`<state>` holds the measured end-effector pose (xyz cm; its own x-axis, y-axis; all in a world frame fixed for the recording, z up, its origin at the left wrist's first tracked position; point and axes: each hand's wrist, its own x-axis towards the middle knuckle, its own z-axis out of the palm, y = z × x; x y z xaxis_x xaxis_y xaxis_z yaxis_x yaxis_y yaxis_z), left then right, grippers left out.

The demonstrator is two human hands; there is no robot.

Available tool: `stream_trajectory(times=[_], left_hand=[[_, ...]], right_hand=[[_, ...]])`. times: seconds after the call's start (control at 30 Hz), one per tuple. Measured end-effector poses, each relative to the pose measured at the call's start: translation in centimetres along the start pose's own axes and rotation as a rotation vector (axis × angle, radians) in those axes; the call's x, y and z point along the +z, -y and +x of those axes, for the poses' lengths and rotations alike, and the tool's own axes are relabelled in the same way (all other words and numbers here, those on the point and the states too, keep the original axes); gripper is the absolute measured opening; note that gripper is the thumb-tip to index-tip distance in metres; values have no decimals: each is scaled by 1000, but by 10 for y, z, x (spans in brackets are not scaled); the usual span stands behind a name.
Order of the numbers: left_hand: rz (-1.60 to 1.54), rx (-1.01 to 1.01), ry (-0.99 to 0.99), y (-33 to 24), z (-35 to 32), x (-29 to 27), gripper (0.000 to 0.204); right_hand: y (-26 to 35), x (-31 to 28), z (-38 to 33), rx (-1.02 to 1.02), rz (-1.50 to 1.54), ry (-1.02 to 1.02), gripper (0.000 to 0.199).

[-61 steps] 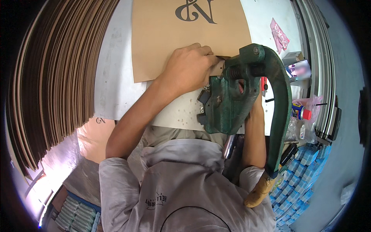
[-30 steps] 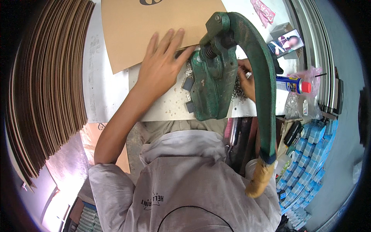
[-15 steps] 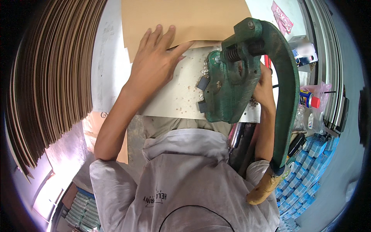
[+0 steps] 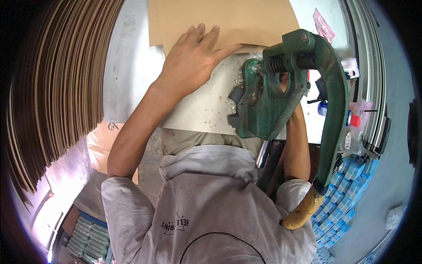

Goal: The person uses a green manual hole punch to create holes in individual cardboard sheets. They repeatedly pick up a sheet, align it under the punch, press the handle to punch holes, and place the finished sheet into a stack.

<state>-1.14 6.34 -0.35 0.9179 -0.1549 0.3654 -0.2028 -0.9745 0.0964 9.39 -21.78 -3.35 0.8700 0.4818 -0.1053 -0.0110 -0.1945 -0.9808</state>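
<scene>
A brown card sheet [image 4: 246, 22] lies on the table at the top, overlapping another sheet of the same colour. My left hand [image 4: 193, 59] rests flat on it, fingers stretched and thumb along its near edge. Right of that hand stands a green hand press [image 4: 263, 105] with a curved lever arm [image 4: 337, 101] and a yellowish wrapped handle [image 4: 303, 209]. My right hand [image 4: 284, 82] is mostly hidden behind the press; a bit shows through its frame. Its fingers cannot be made out. Small metal rings [image 4: 240, 81] lie beside the press near two dark blocks [image 4: 236, 93].
Tall stacked cardboard sheets [image 4: 66, 79] fill the left side. A pale board [image 4: 198, 112] with scattered small bits lies under the press. To the right are a red-capped can [image 4: 354, 120], a pink wrapper [image 4: 323, 26] and blue-wrapped packs [image 4: 347, 189].
The view has shifted, moving the press and table rightward in the picture. My left hand and the card sheet have moved slightly right. My right hand has gone further behind the press.
</scene>
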Motion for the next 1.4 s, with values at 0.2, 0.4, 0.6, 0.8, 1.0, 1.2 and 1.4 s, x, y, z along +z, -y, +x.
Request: stream_trajectory(times=[0.2,0.4,0.6,0.8,1.0,1.2,1.4], left_hand=[[-85,7,-108,-1,5,2,46],[-340,-96,-146,-36,23,16,33],[-491,-136,-148,-56,25,7,29],[-509,-131,-136,-64,27,16,29],[-499,-119,-121,-57,26,12,28],[-479,-90,-105,-59,27,16,28],[-317,-72,-146,-53,23,18,25]], right_hand=[[11,-5,-1,-43,-151,-2,29],[14,0,12,75,354,-106,23],[33,-5,2,173,387,-85,22],[43,-18,-13,263,-69,-79,30],[193,-26,-89,-217,-587,-464,54],[186,10,-131,-663,-1058,268,43],[190,-22,-123,-660,-625,51,33]])
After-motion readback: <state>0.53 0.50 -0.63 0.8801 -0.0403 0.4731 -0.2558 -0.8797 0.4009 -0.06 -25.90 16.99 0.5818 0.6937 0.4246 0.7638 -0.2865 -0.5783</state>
